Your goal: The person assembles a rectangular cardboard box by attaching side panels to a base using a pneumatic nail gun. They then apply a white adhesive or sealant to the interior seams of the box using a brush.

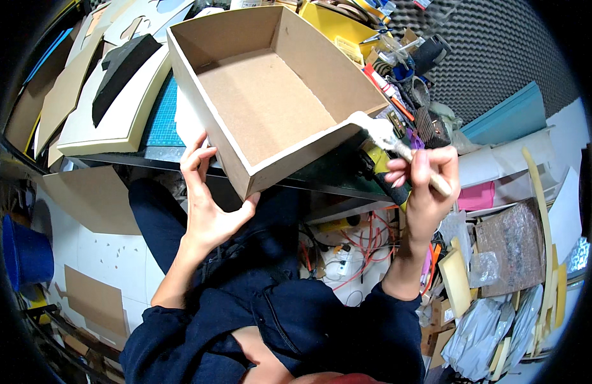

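An open brown cardboard box (270,102) with pale edges is tilted at the table's front edge, one corner toward me. My left hand (209,205) grips that near corner from below, thumb on one side and fingers on the other. In my right hand (430,179) is a paintbrush (398,146), its handle pinched between thumb and fingers. White stuff coats the bristles, which touch the box's right end along the upper edge.
A teal cutting mat (163,118), a black foam piece (123,73) and cream foam sheets lie at the left. Tools and a yellow bin (337,29) crowd the back right. Below are a blue bucket (27,253), cardboard sheets and tangled orange cables (372,240).
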A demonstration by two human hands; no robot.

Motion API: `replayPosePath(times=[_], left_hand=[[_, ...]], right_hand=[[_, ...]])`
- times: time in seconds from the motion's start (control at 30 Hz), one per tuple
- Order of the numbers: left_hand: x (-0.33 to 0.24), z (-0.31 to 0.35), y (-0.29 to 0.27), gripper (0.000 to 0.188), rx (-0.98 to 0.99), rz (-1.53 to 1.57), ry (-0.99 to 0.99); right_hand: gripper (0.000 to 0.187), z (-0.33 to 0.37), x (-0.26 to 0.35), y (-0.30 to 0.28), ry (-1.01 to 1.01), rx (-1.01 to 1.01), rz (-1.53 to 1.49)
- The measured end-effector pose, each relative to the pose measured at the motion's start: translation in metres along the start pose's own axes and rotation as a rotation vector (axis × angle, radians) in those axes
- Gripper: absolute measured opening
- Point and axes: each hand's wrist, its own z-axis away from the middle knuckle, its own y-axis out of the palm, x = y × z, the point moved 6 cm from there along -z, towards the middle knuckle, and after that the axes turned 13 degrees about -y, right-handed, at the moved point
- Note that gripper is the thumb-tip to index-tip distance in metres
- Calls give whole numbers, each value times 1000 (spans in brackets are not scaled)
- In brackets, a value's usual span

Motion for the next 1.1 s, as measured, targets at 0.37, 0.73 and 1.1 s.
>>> replayPosePath(times=[0.37, 0.73, 1.1], left_hand=[[2, 0, 2, 86, 9, -23, 0], [2, 0, 1, 85, 8, -29, 5], [-1, 1, 1, 85, 16, -26, -6]], right_hand=[[17, -6, -6, -7, 20, -71, 21], [21, 12, 19, 19, 51, 93, -98], [17, -14, -15, -21, -7, -74, 115]])
